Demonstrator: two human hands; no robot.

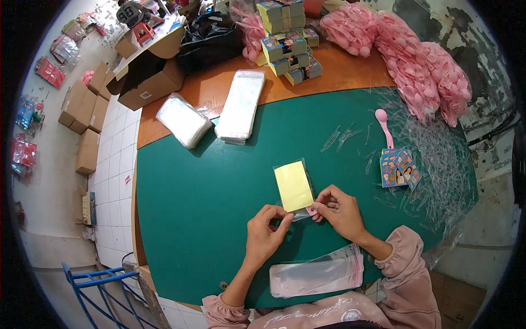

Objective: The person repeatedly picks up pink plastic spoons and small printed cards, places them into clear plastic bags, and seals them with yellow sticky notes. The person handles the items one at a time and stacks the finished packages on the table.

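Observation:
A yellow card (294,186) lies inside a small clear plastic bag (276,170) at the middle of the green table. My left hand (266,233) pinches the bag's near left edge between thumb and forefinger. At the near right corner, my right hand (341,213) closes its fingertips on a pink spoon (311,210); only a small end shows, the rest being hidden by the card and fingers. Close to my body rests a stack of clear bags (315,276). To the right, another pink spoon (384,127) lies above some blue printed cards (399,168).
Thin clear plastic strips (438,164) litter the table's right side. Pink spoons fill large bags (408,71) at the far right. Banded card stacks (285,46) and two packs of clear bags (241,107) stand farther back. A blue metal frame (104,279) is on the left.

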